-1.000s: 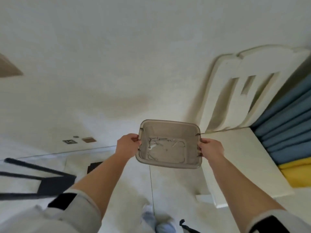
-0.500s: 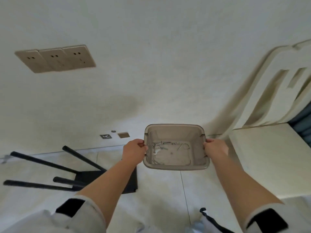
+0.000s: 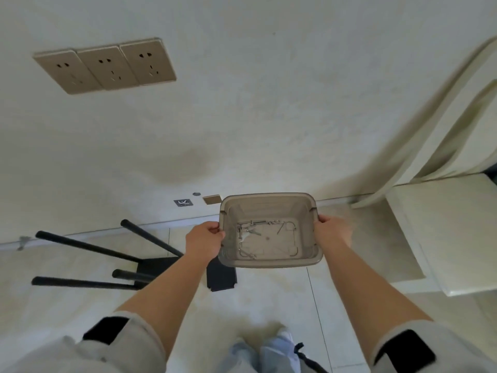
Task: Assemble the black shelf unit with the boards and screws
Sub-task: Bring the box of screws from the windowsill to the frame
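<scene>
Head view: both arms stretched forward, holding a translucent grey-brown plastic bin (image 3: 269, 205) in the air above the tiled floor (image 3: 269, 300). Left hand (image 3: 203, 243) grips the bin's left rim, thumb hooked over the edge. Right hand (image 3: 334, 230) grips the right rim, fingers curled round it. Bin sits roughly level, open side up.

Inside the bin: loose metal screws (image 3: 251, 229) and small hardware, bunched mostly at the far-left of the bottom, a few thin pieces toward the right and near edge. Too small to count or type.

Black shelf unit (image 3: 150, 267) lies on the floor to the left, below the left forearm, four black legs (image 3: 86, 247) pointing left. Flat black boards (image 3: 222, 277) stacked on the floor just beneath the bin's near-left corner.

Wall behind: three beige socket plates (image 3: 107, 66) in a row upper left. Low on the wall, a small dark label (image 3: 183, 202) with a white mark, not legible, next to a small tan plate (image 3: 211, 199). No readable writing or branding anywhere.

Cream chair (image 3: 443, 232) at right, seat near the right forearm
</scene>
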